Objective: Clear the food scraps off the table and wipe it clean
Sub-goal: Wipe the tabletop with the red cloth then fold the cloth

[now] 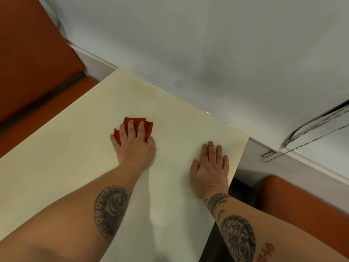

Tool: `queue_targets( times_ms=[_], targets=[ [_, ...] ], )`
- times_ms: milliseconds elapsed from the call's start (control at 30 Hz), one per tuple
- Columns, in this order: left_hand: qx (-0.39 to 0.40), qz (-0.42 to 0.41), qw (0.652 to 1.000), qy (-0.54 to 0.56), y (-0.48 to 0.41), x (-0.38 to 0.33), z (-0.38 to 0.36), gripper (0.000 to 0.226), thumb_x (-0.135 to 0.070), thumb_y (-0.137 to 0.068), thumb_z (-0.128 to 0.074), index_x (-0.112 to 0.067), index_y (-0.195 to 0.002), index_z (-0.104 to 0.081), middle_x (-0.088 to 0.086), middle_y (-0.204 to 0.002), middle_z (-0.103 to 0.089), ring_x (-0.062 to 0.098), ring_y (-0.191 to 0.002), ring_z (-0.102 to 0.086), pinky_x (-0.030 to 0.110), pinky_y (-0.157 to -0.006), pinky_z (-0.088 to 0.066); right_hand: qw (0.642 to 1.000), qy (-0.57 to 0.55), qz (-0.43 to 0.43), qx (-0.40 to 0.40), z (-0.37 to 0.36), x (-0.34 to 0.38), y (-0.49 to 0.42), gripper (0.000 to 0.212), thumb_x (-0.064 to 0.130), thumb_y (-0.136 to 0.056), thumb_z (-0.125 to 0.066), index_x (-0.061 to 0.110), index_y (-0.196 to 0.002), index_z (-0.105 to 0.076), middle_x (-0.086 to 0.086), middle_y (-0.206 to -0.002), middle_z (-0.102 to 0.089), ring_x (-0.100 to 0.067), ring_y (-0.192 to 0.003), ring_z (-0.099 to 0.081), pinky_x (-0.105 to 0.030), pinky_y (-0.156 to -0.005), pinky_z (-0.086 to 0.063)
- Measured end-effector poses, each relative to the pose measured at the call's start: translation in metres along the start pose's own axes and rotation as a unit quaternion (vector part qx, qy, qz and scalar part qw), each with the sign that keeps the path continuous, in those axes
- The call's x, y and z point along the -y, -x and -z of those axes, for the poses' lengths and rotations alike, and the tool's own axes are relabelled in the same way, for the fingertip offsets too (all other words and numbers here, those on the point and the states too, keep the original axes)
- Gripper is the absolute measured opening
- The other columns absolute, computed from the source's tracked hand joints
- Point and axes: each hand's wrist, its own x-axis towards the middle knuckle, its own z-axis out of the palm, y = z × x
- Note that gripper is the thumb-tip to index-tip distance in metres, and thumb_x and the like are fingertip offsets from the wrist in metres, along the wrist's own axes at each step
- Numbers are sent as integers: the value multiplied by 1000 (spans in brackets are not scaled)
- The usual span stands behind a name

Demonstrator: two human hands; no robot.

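Risk is mostly missed coverage, nothing here can drop or break. Left hand [132,143] lies flat on the red cloth [148,127] about mid-counter, fingers [130,127] straight and spread, pressing down rather than pinching it. Cloth is bunched small under the palm, so the contact patch is narrow. Right hand [210,167] is flat on the bare counter [75,148] near its right edge, fingers straight, holding nothing; looks like bracing. No food scraps visible on the part of the counter in view, so I'd judge this is the wipe phase. Failure modes: (1) yellowish stain [143,89] by the far corner near the wall [188,44] sits beyond the cloth; short strokes would leave it, and it may need more pressure or moisture. Can't tell if the cloth is damp. (2) With no real grip, the cloth can slip out from under the palm or roll up on a fast stroke, and then skin smears the surface. (3) Any crumbs pushed rightward go off the edge toward the orange seat [306,201]. (4) The patch under the right palm gets skipped unless that hand shifts. Loose thread [156,148] trailing from the cloth could shed lint.
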Motion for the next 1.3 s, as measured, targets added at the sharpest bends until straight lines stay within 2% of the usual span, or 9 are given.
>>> queue_targets(
  times_ms=[400,467,533,667,833,1000,1133,1233,1300],
  targets=[
    [94,-74,991,57,49,-68,-2,73,-50,-98,-23,-25,-164,-4,4,-171,7,25,-155,18,58,-121,17,1000,2,2,11,2,-1,2,69,48,-104,-11,18,-162,11,2,-168,22,-21,-154,24,-45,-126,11],
    [98,-85,984,122,47,-62,6,69,-48,-101,-26,-24,-164,-11,3,-172,-1,22,-157,11,55,-122,17,1000,6,3,9,2,-2,2,69,48,-104,-11,19,-162,12,2,-168,22,-21,-154,25,-45,-126,10],
    [46,-86,978,183,43,-44,17,62,-40,-102,-32,-22,-160,-27,2,-168,-21,21,-156,-10,54,-125,9,1000,12,5,12,1,-2,3,69,49,-104,-11,19,-161,14,1,-168,22,-23,-154,25,-46,-126,10],
    [-40,-1,990,135,22,19,26,54,-33,-101,-37,-20,-153,-40,2,-162,-34,23,-152,-22,58,-125,-1,1000,17,2,9,2,-1,3,69,49,-104,-10,19,-161,15,1,-168,23,-23,-154,24,-46,-126,9],
    [-20,104,993,43,-1,87,27,54,-36,-101,-26,-24,-152,-34,3,-166,-22,27,-155,-10,66,-122,-1,1000,13,-1,1,1,-1,2,70,50,-102,-6,20,-161,14,2,-169,20,-21,-154,22,-46,-126,10],
    [-9,109,993,47,2,98,24,60,-43,-99,-26,-26,-156,-26,0,-169,-16,26,-156,-3,65,-121,5,1000,6,-3,-8,1,-1,0,76,54,-94,0,22,-162,10,3,-169,17,-20,-155,20,-44,-126,11],
    [-11,126,991,45,-1,100,21,63,-45,-97,-25,-28,-157,-25,-2,-169,-14,25,-156,-2,65,-122,4,1000,0,-2,-20,2,3,4,77,54,-93,-8,20,-163,-5,1,-171,3,-20,-156,13,-43,-126,9],
    [-12,127,991,42,-1,101,20,62,-46,-97,-25,-28,-156,-25,-2,-168,-15,25,-156,-3,65,-122,3,998,-37,-12,-45,10,17,-10,65,40,-91,-33,17,-151,-36,-7,-162,-27,-27,-153,-13,-54,-126,-4],
    [-13,126,991,40,-1,100,21,61,-46,-97,-26,-28,-156,-26,-2,-168,-16,25,-156,-4,65,-122,2,991,-82,44,-97,17,42,-24,60,32,-86,-38,14,-142,-46,-7,-151,-40,-26,-147,-27,-58,-125,-8]
  ],
)
